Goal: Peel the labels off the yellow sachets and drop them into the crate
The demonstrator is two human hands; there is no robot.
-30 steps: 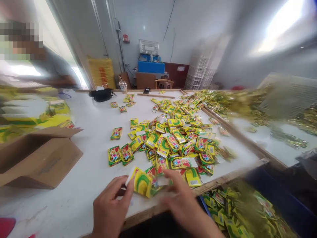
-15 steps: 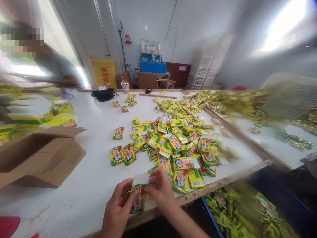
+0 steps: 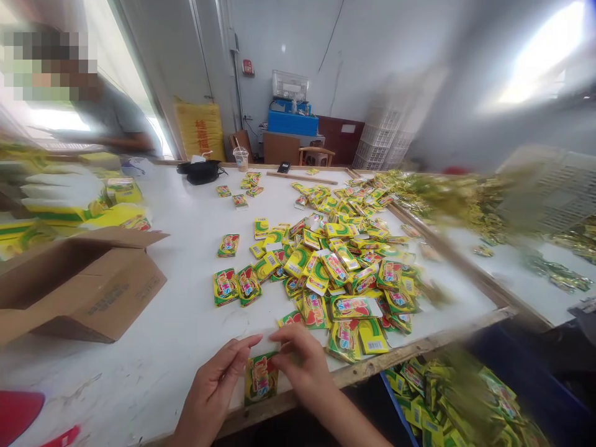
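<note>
A small yellow-green printed carton is upright between my hands at the table's front edge, its printed front towards me. My left hand is closed at the carton's left side, with thumb and index finger near its top corner. My right hand is bent around the upper right corner, thumb against the carton and index finger curled over the top. The white top flap does not show now. Just beyond my hands lies a heap of similar cartons, some with white end flaps standing out.
An open cardboard box stands at left on the white table. Behind it are stacked cartons and a person. A blue bin of cartons sits below right. Gold packets lie beyond a wooden strip.
The white flap that stood up from the carton is out of sight. Both hands' fingers have come together over its top. The view has shifted slightly.
</note>
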